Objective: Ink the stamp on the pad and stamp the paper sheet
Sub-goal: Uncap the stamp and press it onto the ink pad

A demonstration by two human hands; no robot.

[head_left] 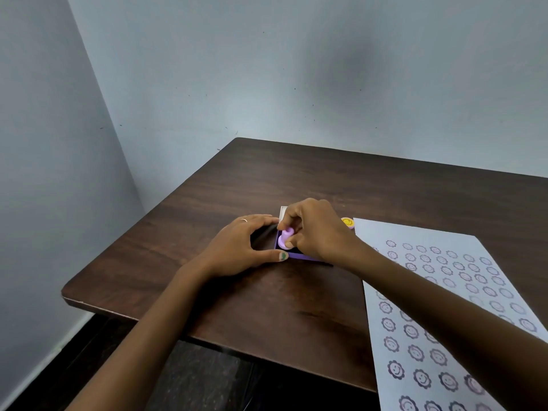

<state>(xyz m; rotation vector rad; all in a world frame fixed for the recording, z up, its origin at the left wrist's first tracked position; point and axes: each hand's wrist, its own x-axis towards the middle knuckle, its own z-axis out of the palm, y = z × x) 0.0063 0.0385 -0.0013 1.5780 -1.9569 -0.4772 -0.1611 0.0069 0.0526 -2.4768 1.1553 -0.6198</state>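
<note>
A small lilac stamp (285,237) stands pressed down on the purple-rimmed ink pad (298,256) near the middle of the table. My right hand (315,229) pinches the stamp from above with thumb and fingers. My left hand (247,244) rests flat at the pad's left side, thumb along its front edge and fingers along its back, holding it still. The white paper sheet (439,310), covered with several rows of round smiling-flower prints, lies to the right; my right forearm crosses over it.
A yellow smiley stamp (347,222) sits just behind the sheet's far left corner. The dark wooden table (267,179) stands in a corner, with walls close behind and to the left. Its front edge (207,341) drops to a dark floor.
</note>
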